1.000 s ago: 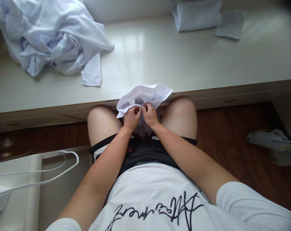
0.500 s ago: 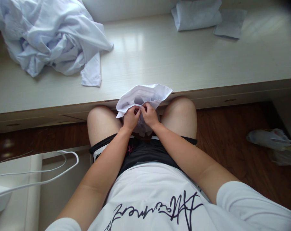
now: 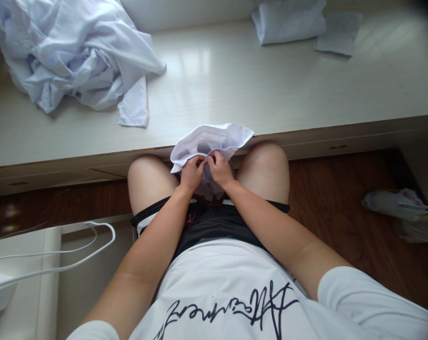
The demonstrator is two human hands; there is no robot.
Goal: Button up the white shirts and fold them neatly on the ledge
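Note:
A white garment [image 3: 221, 134] hangs between my knees, its collar-like upper part spread towards the table edge. My left hand [image 3: 192, 171] pinches the near edge of the cloth at its middle. Right beside it, my right hand [image 3: 219, 167] grips the same edge, and the fingertips of both hands nearly meet. Whatever small part lies between the fingertips is too small to make out. The lower part of the garment drops below my hands, partly hidden by them.
A crumpled heap of white clothing [image 3: 82, 61] lies on the pale table [image 3: 199, 94] at the far left. Folded white cloth [image 3: 291, 21] and a smaller flat piece [image 3: 339, 33] lie back right. White cables [image 3: 75, 264] cross the near left. Plastic bags [image 3: 398, 204] rest on the floor.

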